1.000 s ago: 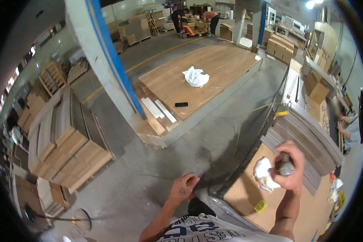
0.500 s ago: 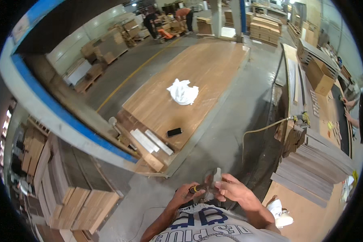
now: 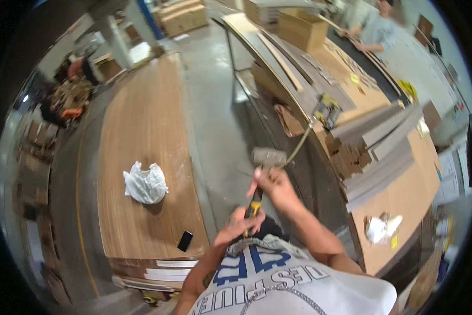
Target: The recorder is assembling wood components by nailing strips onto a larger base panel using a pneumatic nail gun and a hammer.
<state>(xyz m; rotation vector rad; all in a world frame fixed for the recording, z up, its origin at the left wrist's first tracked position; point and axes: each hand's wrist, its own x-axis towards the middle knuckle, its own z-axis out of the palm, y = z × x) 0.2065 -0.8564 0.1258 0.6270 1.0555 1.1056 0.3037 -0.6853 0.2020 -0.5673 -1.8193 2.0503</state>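
A mallet with a blocky grey head (image 3: 269,157) and a black-and-yellow handle (image 3: 253,209) is held in front of my body, head up and away from me. My left hand (image 3: 240,224) is closed around the lower part of the handle. Higher up, just under the head, the fingers of my right hand (image 3: 276,185) grip the handle. Beyond the mallet stretches the grey floor (image 3: 218,131).
To the left, a long wooden-topped table (image 3: 141,110) bears a white plastic bag (image 3: 146,184) and a black phone (image 3: 185,241). The right workbench (image 3: 404,197) carries stacked grey strips (image 3: 385,168), a nail gun (image 3: 327,110) with a hose and a cardboard box (image 3: 302,29). A co-worker (image 3: 375,31) stands behind it.
My view has swung to the right, so the workbench fills more of it. The mallet has turned so its head points away, and my right hand has shifted from the head onto the handle.
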